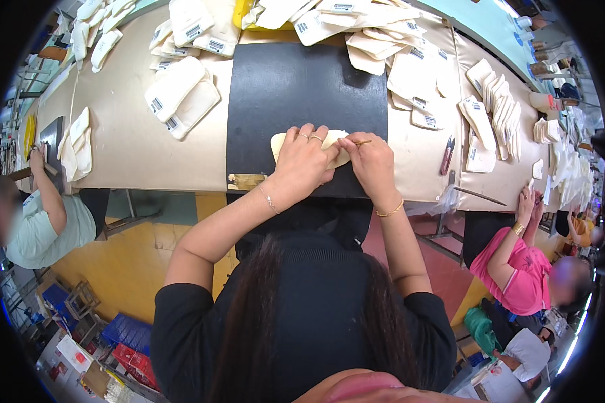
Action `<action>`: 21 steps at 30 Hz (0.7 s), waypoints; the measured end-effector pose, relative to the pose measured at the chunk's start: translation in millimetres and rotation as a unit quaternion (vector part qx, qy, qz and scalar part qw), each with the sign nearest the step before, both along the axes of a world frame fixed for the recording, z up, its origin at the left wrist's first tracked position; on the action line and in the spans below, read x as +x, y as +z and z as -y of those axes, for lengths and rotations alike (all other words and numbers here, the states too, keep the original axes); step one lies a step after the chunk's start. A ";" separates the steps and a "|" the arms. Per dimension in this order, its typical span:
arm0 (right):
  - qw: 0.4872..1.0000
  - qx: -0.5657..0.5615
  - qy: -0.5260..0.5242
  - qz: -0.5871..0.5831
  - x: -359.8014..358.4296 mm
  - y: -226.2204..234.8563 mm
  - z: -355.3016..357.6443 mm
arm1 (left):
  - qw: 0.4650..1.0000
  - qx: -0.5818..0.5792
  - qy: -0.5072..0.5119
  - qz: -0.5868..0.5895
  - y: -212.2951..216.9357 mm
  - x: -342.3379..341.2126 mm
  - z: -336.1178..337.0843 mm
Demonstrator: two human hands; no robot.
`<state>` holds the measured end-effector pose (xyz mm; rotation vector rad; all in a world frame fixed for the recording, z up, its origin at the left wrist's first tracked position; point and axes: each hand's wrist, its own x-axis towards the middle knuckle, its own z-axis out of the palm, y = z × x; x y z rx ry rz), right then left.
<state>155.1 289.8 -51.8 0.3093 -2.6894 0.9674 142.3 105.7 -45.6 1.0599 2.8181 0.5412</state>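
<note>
A cream, flat, rounded piece (277, 144) lies over the black mat (302, 80) in front of me; its kind is not plain. My left hand (302, 161) covers its middle, fingers bent over it and pressing it down. At its right end is my right hand (372, 164), pinching a thin brownish stick-like tool (362, 142) between thumb and fingers. The tool's tip is hidden by the fingers. Both hands are close together, almost touching at the piece's right end.
Stacks of labelled cream pieces (181, 94) lie left of the mat, with more piles (410, 74) to the right. Red-handled thread snips (447, 156) and a dark pointed blade (480, 196) rest at right. Co-workers sit at both sides, one in pink (517, 269).
</note>
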 end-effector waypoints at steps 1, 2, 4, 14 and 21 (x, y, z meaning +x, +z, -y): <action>0.999 -0.003 -0.003 0.032 -1.7 4.5 -3.0 | 1.000 0.008 -0.001 -0.015 -2.3 0.4 0.5; 0.997 0.000 -0.018 0.081 -4.6 9.0 -4.5 | 1.000 0.021 -0.006 -0.014 -5.2 0.0 1.3; 0.991 -0.123 -0.052 -0.020 -14.8 17.5 -4.5 | 0.998 0.056 -0.009 -0.023 -11.8 -1.3 3.1; 0.953 0.178 -0.066 -0.235 -167.8 29.8 -8.0 | 0.983 0.112 0.101 -0.105 -4.6 -33.0 72.7; 0.923 0.342 0.000 -0.179 -211.0 29.4 -10.8 | 0.931 -0.004 0.244 -0.270 21.2 -82.8 156.6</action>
